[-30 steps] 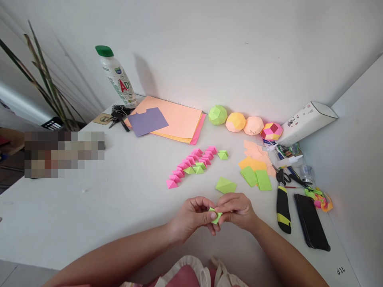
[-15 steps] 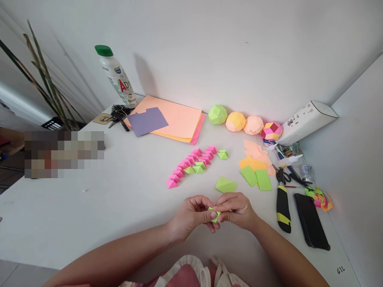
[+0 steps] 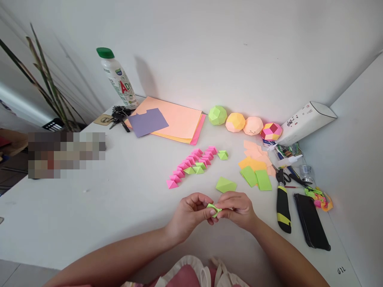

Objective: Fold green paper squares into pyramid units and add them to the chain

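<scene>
A small folded piece of green paper (image 3: 214, 209) is pinched between my two hands near the table's front edge. My left hand (image 3: 196, 209) grips its left side, the thumb lying over it. From the right, my right hand (image 3: 237, 207) holds the other end between thumb and fingers. Just beyond them lies a partly folded green sheet (image 3: 226, 185). Farther off, folded pink units (image 3: 188, 161) stand in two slanting rows, with several folded green units (image 3: 198, 169) beside them. My fingers hide part of the held piece.
Green slips (image 3: 263, 180) and peach slips (image 3: 255, 149) lie to the right. Beyond are a box cutter (image 3: 283, 209), a black phone (image 3: 311, 221) and scissors (image 3: 281, 175). Faceted paper balls (image 3: 217, 115), stacked paper sheets (image 3: 179, 119) and a bottle (image 3: 119, 81) stand along the wall.
The green piece has turned between my fingers and shows more of its folded face. Both hands have shifted slightly, still holding it. The things on the table stay put.
</scene>
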